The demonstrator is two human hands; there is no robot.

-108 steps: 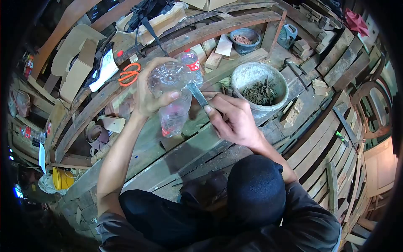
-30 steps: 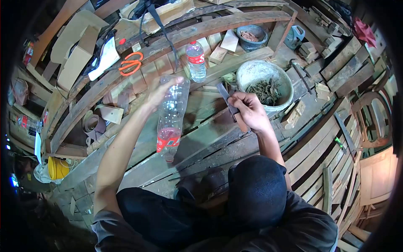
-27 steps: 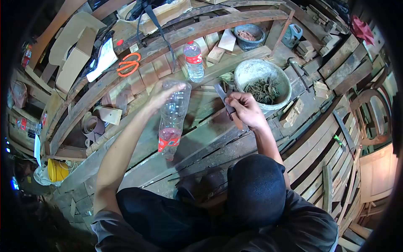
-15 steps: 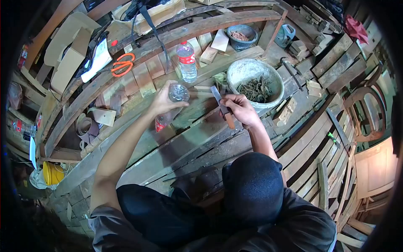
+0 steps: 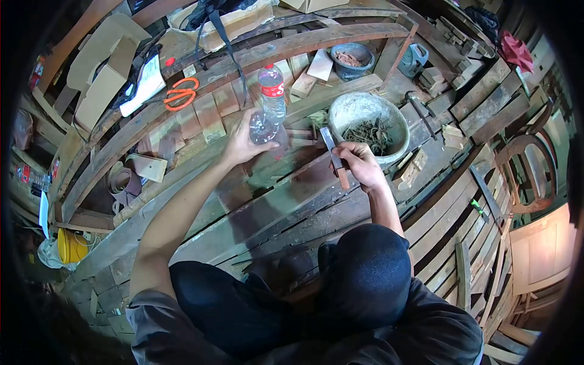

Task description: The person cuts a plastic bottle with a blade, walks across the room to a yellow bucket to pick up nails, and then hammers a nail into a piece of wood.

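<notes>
My left hand point(image 5: 246, 141) is wrapped round a clear plastic bottle point(image 5: 261, 129), whose round end shows above the fingers and thumb. A reddish part of it is faintly visible by the thumb. Just behind stands another clear bottle point(image 5: 272, 91), upright, with a red label and a red cap. My right hand point(image 5: 361, 163) grips a knife-like tool with a short flat metal blade point(image 5: 329, 137) pointing up and away, and a brown wooden handle end point(image 5: 344, 178) below the fingers. Beyond that hand is a whitish tub point(image 5: 398, 125) holding dark, twisted strips.
Orange-handled scissors point(image 5: 181, 94) lie on a curved beam point(image 5: 292, 42) at the back left. A blue-grey bowl point(image 5: 354, 68) and a hammer point(image 5: 421, 114) lie farther back. An open cardboard box point(image 5: 106, 85) is at left; wooden slats point(image 5: 450, 207) fill the right.
The bottle in my left hand has turned, its reddish part swinging from below the hand to beside the thumb. My right hand has shifted slightly right and nearer me with the knife.
</notes>
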